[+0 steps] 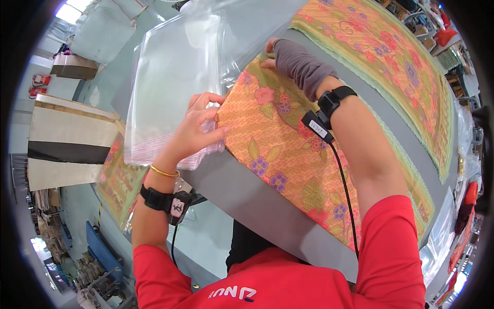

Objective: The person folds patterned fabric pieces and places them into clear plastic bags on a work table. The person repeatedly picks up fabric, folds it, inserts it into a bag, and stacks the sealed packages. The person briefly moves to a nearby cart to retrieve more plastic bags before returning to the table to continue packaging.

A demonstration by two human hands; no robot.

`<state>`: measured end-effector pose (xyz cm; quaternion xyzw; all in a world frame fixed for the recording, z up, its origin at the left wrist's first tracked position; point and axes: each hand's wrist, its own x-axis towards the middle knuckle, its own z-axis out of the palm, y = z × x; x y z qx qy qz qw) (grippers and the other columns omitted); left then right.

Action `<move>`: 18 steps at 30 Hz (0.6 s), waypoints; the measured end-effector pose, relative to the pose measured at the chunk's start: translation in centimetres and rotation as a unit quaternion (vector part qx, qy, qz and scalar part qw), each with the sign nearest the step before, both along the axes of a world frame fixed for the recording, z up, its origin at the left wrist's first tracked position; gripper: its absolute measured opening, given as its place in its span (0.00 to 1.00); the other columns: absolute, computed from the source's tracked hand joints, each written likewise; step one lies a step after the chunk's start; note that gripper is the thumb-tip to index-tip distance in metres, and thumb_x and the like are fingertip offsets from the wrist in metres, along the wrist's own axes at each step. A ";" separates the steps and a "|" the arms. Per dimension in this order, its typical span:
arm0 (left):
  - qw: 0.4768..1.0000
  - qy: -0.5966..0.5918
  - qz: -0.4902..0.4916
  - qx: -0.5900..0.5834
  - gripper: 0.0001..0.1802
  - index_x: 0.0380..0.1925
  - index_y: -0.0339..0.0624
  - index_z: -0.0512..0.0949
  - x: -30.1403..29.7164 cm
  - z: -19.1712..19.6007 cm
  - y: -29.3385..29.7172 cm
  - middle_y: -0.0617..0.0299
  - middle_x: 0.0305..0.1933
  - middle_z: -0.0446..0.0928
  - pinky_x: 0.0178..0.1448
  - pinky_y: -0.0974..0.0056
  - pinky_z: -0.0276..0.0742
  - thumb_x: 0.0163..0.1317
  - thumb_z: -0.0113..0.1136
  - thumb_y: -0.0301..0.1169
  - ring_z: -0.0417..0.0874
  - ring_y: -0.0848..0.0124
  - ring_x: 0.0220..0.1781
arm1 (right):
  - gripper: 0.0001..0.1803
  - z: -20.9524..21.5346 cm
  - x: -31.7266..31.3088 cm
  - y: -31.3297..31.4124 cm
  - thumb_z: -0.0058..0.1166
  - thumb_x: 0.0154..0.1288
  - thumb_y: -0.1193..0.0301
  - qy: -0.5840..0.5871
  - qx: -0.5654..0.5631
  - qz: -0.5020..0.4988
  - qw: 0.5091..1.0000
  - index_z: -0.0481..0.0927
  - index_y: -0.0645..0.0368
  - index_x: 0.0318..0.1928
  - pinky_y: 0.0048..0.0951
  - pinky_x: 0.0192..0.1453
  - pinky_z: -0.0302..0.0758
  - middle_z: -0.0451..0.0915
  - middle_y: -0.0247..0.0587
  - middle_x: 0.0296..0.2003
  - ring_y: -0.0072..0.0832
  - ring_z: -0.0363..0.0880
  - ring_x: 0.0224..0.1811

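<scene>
A folded orange floral cloth (pixel 288 149) with pink and purple flowers and a green border lies on the grey table in front of me. My left hand (pixel 203 121) has its curled fingers and thumb at the cloth's left edge, beside a stack of clear plastic bags (pixel 172 82). At the far corner, where green fabric shows, my right hand (pixel 271 53) pinches the cloth between thumb and fingers. A grey fingerless sleeve covers most of that hand, and part of its grip is hidden.
Another floral cloth (pixel 381 67) with a pale green edge is spread at the far right of the grey table (pixel 226 177). A bagged floral cloth (pixel 121 183) lies at the left, next to a white board with a black band (pixel 69 153). Black cables hang from both wrists.
</scene>
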<state>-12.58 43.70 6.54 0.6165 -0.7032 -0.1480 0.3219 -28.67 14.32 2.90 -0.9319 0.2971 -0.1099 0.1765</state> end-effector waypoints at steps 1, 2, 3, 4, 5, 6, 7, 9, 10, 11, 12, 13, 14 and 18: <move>0.999 0.010 -0.022 0.026 0.15 0.30 0.38 0.75 0.6 0.2 0.2 0.57 0.48 0.77 0.63 0.58 0.72 0.62 0.74 0.31 0.74 0.59 0.56 | 0.24 -0.1 0.0 -0.1 0.70 0.69 0.53 -0.006 0.078 0.004 0.997 0.84 0.60 0.51 0.40 0.52 0.79 0.85 0.49 0.35 0.41 0.85 0.41; 0.995 0.050 -0.004 0.082 0.13 0.32 0.39 0.75 1.1 0.3 0.7 0.59 0.48 0.77 0.62 0.59 0.72 0.63 0.73 0.28 0.75 0.63 0.55 | 0.22 0.0 -0.1 -0.4 0.70 0.69 0.54 0.004 0.108 0.032 0.994 0.83 0.61 0.48 0.39 0.48 0.77 0.83 0.45 0.32 0.37 0.82 0.38; 0.984 0.086 0.009 0.156 0.12 0.35 0.40 0.75 1.9 0.5 1.3 0.61 0.48 0.77 0.62 0.60 0.73 0.64 0.72 0.26 0.77 0.67 0.53 | 0.21 0.1 -0.3 -0.6 0.69 0.70 0.55 -0.012 0.117 0.040 0.992 0.82 0.61 0.44 0.38 0.44 0.76 0.81 0.42 0.29 0.33 0.79 0.35; 0.962 0.110 0.045 0.246 0.11 0.37 0.40 0.75 2.5 0.5 1.8 0.63 0.49 0.77 0.62 0.61 0.74 0.65 0.71 0.24 0.78 0.70 0.52 | 0.20 0.2 -0.3 -0.9 0.69 0.70 0.56 -0.028 0.140 0.063 0.988 0.81 0.61 0.40 0.37 0.40 0.74 0.79 0.38 0.27 0.30 0.76 0.32; 0.970 0.127 0.048 0.204 0.11 0.41 0.41 0.76 2.9 0.3 2.2 0.64 0.46 0.77 0.59 0.61 0.75 0.66 0.71 0.24 0.79 0.72 0.49 | 0.20 0.5 -0.2 -1.2 0.69 0.70 0.56 -0.058 0.140 0.059 0.987 0.81 0.61 0.40 0.36 0.39 0.73 0.79 0.37 0.27 0.29 0.75 0.32; 0.972 0.134 0.072 0.179 0.12 0.44 0.41 0.76 3.4 0.1 2.6 0.65 0.44 0.77 0.57 0.61 0.76 0.66 0.70 0.24 0.79 0.74 0.46 | 0.20 0.8 0.1 -1.5 0.69 0.70 0.56 -0.086 0.154 0.068 0.982 0.81 0.61 0.40 0.35 0.38 0.72 0.79 0.36 0.27 0.27 0.74 0.32; 0.976 0.157 0.070 0.137 0.14 0.48 0.41 0.77 3.7 -0.2 2.7 0.67 0.42 0.77 0.54 0.62 0.77 0.67 0.70 0.24 0.80 0.75 0.43 | 0.19 1.2 0.4 -1.8 0.69 0.70 0.56 -0.094 0.171 0.052 0.979 0.81 0.60 0.39 0.35 0.37 0.71 0.78 0.36 0.27 0.26 0.73 0.32; 0.993 0.055 0.102 0.027 0.21 0.57 0.41 0.75 5.0 -0.5 2.2 0.65 0.36 0.75 0.47 0.60 0.77 0.67 0.70 0.23 0.80 0.72 0.38 | 0.20 2.4 1.3 -2.2 0.70 0.70 0.55 -0.130 0.163 0.086 0.974 0.81 0.61 0.40 0.31 0.39 0.73 0.77 0.33 0.26 0.23 0.74 0.32; 0.981 -0.113 0.160 0.014 0.24 0.61 0.39 0.76 6.2 0.1 2.2 0.60 0.34 0.77 0.45 0.59 0.79 0.65 0.71 0.22 0.82 0.67 0.37 | 0.13 3.3 1.8 -2.3 0.69 0.69 0.63 -0.149 0.188 0.076 0.968 0.83 0.59 0.40 0.34 0.46 0.77 0.80 0.36 0.31 0.29 0.79 0.36; 0.968 -0.166 0.188 -0.016 0.31 0.68 0.40 0.75 7.4 0.8 1.6 0.55 0.34 0.77 0.45 0.57 0.79 0.63 0.72 0.22 0.82 0.61 0.35 | 0.11 4.4 2.0 -2.4 0.69 0.70 0.64 -0.158 0.182 0.069 0.968 0.83 0.59 0.41 0.35 0.46 0.77 0.81 0.36 0.32 0.29 0.80 0.37; 0.951 -0.234 0.200 -0.027 0.33 0.70 0.42 0.75 8.9 1.9 1.2 0.54 0.33 0.77 0.45 0.54 0.78 0.64 0.72 0.25 0.80 0.56 0.36 | 0.10 5.8 1.7 -2.5 0.68 0.70 0.66 -0.173 0.163 0.077 0.968 0.84 0.58 0.42 0.35 0.47 0.78 0.82 0.37 0.33 0.30 0.80 0.38; 0.925 -0.298 0.237 -0.009 0.28 0.65 0.41 0.78 10.1 3.2 1.1 0.54 0.34 0.78 0.47 0.51 0.77 0.66 0.72 0.28 0.80 0.53 0.38 | 0.09 7.4 1.2 -2.5 0.68 0.71 0.67 -0.189 0.142 0.091 0.967 0.85 0.58 0.43 0.35 0.48 0.79 0.83 0.37 0.34 0.30 0.81 0.39; 0.918 -0.329 0.221 -0.012 0.26 0.63 0.39 0.80 11.4 5.0 1.1 0.52 0.40 0.80 0.50 0.50 0.78 0.65 0.72 0.28 0.81 0.51 0.41 | 0.08 9.3 0.3 -2.4 0.67 0.71 0.68 -0.206 0.122 0.110 0.965 0.86 0.58 0.44 0.36 0.48 0.80 0.84 0.38 0.35 0.30 0.82 0.39; 0.895 -0.368 0.207 -0.142 0.18 0.54 0.34 0.81 9.7 11.4 2.4 0.55 0.50 0.80 0.60 0.55 0.76 0.68 0.71 0.28 0.81 0.53 0.49 | 0.07 17.8 -5.2 -1.7 0.65 0.73 0.73 -0.245 0.028 0.221 0.943 0.89 0.58 0.48 0.37 0.51 0.82 0.88 0.40 0.40 0.32 0.85 0.42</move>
